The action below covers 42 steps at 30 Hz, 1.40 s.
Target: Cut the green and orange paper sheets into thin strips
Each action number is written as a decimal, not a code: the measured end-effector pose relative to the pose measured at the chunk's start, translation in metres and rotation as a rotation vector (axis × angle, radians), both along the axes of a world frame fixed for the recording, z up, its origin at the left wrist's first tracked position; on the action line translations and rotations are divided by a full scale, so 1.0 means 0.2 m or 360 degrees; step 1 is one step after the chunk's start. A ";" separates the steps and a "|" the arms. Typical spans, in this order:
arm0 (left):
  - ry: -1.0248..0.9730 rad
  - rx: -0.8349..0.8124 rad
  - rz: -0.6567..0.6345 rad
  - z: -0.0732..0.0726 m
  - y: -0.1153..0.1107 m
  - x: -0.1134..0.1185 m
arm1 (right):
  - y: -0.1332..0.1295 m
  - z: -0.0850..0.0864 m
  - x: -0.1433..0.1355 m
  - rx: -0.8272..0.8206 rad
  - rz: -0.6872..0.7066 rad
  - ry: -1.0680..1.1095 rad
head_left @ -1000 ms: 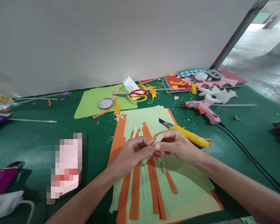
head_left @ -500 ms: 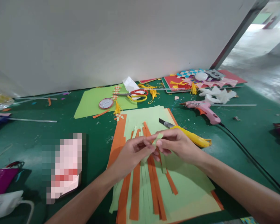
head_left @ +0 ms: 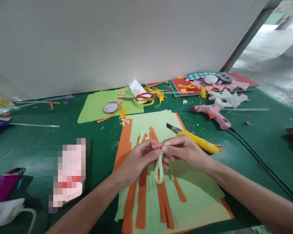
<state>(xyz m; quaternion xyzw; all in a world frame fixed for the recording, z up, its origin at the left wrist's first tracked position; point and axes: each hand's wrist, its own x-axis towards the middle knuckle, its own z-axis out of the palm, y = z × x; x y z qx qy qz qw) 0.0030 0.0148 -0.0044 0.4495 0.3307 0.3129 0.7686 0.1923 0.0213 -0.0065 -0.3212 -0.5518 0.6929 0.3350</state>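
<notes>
A light green paper strip (head_left: 159, 175) is bent into a loop that hangs below the fingertips. My left hand (head_left: 141, 159) pinches it between thumb and fingers. On the right, my right hand (head_left: 185, 150) is closed on the same strip, its thumb almost touching the left thumb. Beneath the hands, orange strips (head_left: 142, 198) and green strips lie fanned over a stack of pale green sheets (head_left: 195, 195). Just behind my right hand rests a yellow cutter knife (head_left: 202, 142), its blade pointing left.
Scissors (head_left: 144, 99), a round tin (head_left: 111, 107) and a yellow tassel (head_left: 122, 112) lie on or beside a green sheet at the back. A pink glue gun (head_left: 213, 115) with a black cord is at right. A pixelated phone (head_left: 70, 175) lies left.
The green strip now hangs as a visible loop under the fingers. Both hands have stayed in nearly the same place, with the fingertips slightly closer together.
</notes>
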 end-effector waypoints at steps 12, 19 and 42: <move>-0.0102 -0.0125 -0.0050 -0.03 0.01 -0.01 | 0.00 0.00 0.00 0.0006 0.0008 -0.0066; -0.0075 -0.0187 -0.0003 0.00 0.01 -0.01 | 0.01 0.00 0.00 0.0051 -0.0242 -0.0170; -0.0143 -0.0228 -0.0152 0.00 0.01 -0.01 | -0.02 0.01 -0.02 0.0068 -0.0032 0.0123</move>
